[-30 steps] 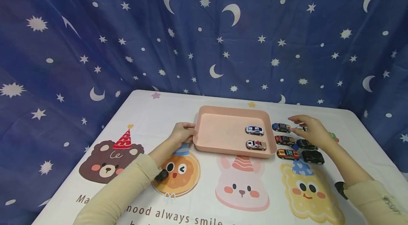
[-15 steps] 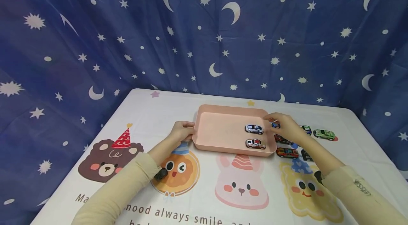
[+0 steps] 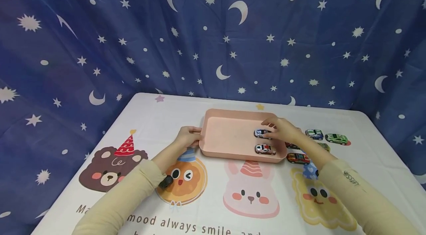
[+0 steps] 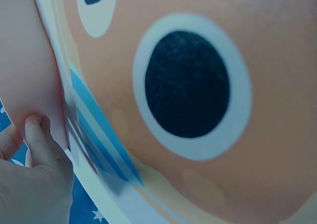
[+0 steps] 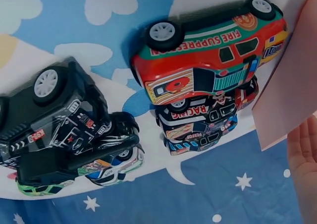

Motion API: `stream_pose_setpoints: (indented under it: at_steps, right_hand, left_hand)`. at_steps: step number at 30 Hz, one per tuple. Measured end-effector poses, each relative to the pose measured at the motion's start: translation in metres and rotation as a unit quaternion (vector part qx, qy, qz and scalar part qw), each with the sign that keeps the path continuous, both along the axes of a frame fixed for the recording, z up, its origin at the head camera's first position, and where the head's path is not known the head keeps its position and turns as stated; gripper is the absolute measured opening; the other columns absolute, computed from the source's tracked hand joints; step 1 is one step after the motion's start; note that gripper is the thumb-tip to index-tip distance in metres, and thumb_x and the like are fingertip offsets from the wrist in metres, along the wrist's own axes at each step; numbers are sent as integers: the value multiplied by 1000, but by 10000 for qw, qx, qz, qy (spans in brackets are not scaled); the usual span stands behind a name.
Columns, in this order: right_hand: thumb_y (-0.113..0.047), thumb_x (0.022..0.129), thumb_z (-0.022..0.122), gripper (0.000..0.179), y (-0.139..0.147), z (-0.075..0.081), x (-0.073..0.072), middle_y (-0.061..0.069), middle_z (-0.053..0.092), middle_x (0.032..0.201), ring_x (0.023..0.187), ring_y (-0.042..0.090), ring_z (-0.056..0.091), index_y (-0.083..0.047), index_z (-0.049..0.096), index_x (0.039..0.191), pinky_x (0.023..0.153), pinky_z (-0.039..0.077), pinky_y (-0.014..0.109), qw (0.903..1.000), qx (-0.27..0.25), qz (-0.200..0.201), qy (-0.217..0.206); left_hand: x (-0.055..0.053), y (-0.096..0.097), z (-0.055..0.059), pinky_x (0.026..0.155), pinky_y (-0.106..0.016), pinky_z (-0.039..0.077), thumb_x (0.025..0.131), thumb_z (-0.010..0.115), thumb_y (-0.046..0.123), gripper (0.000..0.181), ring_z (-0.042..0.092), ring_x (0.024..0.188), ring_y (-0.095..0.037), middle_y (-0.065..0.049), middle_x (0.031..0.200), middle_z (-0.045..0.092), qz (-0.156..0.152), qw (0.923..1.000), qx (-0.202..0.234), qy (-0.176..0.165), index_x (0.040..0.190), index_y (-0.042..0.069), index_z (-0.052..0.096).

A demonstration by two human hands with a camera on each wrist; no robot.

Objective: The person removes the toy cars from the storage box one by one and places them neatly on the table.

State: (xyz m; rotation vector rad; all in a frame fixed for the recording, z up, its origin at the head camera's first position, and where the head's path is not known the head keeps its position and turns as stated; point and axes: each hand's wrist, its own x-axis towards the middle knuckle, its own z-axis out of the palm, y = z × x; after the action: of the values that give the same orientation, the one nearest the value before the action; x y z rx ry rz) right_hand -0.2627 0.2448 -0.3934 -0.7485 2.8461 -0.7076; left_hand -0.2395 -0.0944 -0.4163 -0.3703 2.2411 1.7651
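A shallow pink tray lies on the table with two toy cars inside near its right end. My left hand pinches the tray's left side; in the left wrist view the left hand has its thumb against the outer wall. My right hand reaches over the right wall, thumb and forefinger spread about the white-and-blue toy car, partly covering it. The forefinger stands a little apart from the car's far side. Just in front of it sits a white-and-red toy car.
Right of the tray, several toy cars stand in rows, partly hidden by the right arm: a red fire car, a black racing car, a black boxy car, a green car. A blue starry curtain hangs behind.
My right hand has moved left from the row of cars, across the tray's right wall, to the white-and-blue toy car inside. The left hand stays at the tray's left side.
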Motion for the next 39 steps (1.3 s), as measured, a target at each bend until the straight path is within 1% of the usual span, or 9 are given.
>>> stream_pose_setpoints:
  at_steps: [5, 10, 13, 19, 27, 33, 39]
  right_hand:
    - [-12, 84, 70, 44, -4, -2, -6, 24, 59, 118, 104, 39, 58, 8, 57, 121, 89, 52, 49, 9997, 159, 28, -161]
    - [-14, 83, 71, 43, -7, -9, -12, 24, 62, 113, 101, 38, 60, 9, 59, 118, 87, 53, 48, 9995, 278, 135, -99]
    - [-16, 81, 73, 42, -7, -13, -14, 23, 64, 108, 98, 37, 61, 9, 61, 113, 85, 54, 47, 9993, 349, 111, 0]
    - [-15, 78, 76, 39, -8, -20, -16, 21, 67, 102, 96, 33, 63, 10, 64, 106, 88, 53, 45, 9984, 554, 30, 99]
    - [-10, 78, 75, 27, -11, -18, -15, 16, 69, 93, 86, 25, 63, 6, 67, 97, 81, 55, 42, 9965, 823, -18, 142]
    - [-11, 78, 75, 26, -12, -19, -15, 14, 69, 93, 84, 22, 63, 4, 67, 97, 82, 55, 41, 9968, 783, -48, 118]
    - [-11, 78, 75, 28, -12, -17, -14, 15, 70, 96, 87, 24, 64, 5, 67, 100, 84, 55, 42, 9979, 627, 8, 171]
  left_hand:
    - [-1, -1, 1, 52, -13, 51, 83, 64, -2, 36, 58, 59, -3, -21, 113, 65, -34, 10000, -3, -24, 119, -3, 61]
    - [-1, -3, 0, 54, -14, 52, 85, 63, -1, 36, 59, 60, -3, -21, 113, 65, -68, 10000, 66, 2, 121, -3, 60]
    - [-1, -3, 0, 52, -13, 50, 85, 63, 0, 36, 57, 59, -3, -20, 112, 65, -42, 10000, 10, -30, 120, -2, 60]
    - [-1, -1, 0, 53, -13, 51, 83, 64, -1, 36, 57, 60, -4, -20, 113, 65, 13, 9999, -20, -119, 120, -2, 61]
    - [-1, -1, 1, 54, -13, 52, 84, 64, 0, 36, 58, 62, -3, -20, 113, 65, -32, 10000, 40, -42, 119, -2, 61]
    - [0, -1, 1, 53, -13, 51, 84, 64, 0, 36, 58, 61, -3, -18, 110, 66, -20, 10000, 46, -35, 119, -2, 61]
    - [0, -1, 1, 53, -13, 51, 83, 63, -1, 36, 58, 61, -4, -19, 111, 65, -20, 10000, 31, -38, 120, -2, 61]
